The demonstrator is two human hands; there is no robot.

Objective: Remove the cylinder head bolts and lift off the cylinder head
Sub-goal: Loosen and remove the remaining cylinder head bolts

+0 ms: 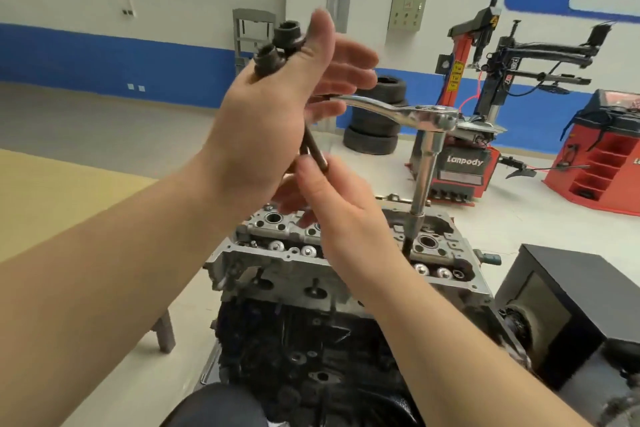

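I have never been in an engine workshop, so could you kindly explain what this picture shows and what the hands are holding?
The picture comes from a camera worn on the person's head, looking forward and down, so the two bare arms you see are the wearer's own. Below them sits an engine; its silvery top part is the cylinder head, the piece to be unbolted and lifted off. The left hand is raised and grips long dark bolts that have been taken out, their round heads sticking up above the thumb. The right hand touches the bolts' lower ends with its fingertips. A shiny ratchet wrench stands on its own in the head on a long extension, with nobody holding it. Behind are stacked tyres and a red tyre-changing machine.
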